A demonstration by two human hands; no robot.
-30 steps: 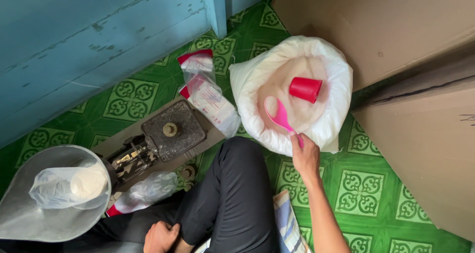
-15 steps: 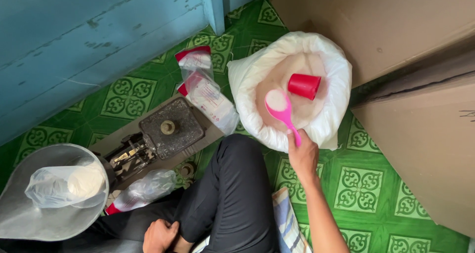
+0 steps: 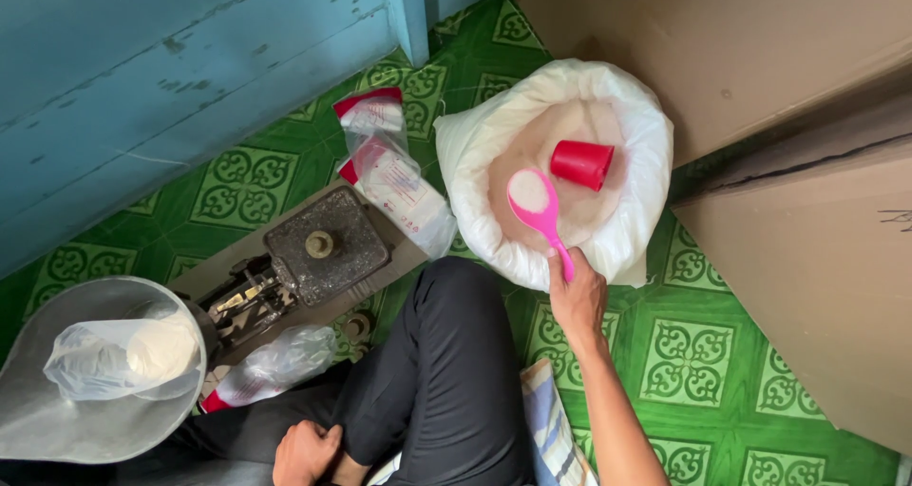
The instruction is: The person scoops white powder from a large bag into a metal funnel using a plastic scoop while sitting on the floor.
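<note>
Head view: right hand (image 3: 577, 301) gripping glossy pink plastic scoop (image 3: 538, 209) of white grains.

one pink scoop (image 3: 538, 208), one red cup (image 3: 581, 163), one white sack (image 3: 475, 144), two hands (image 3: 577, 301).

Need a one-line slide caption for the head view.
Right hand lifts a pink scoop of white granules over an open white sack holding a red cup; left hand rests by the leg.

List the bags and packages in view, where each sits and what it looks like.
Big white sack: right of the knee, open, holding pale grain.
Clear pouches: left of the sack, flat, red-edged, printed.
Filled clear bag: in the metal pan, far left.
Clear pouch: below the scale, crumpled, red end.
</note>
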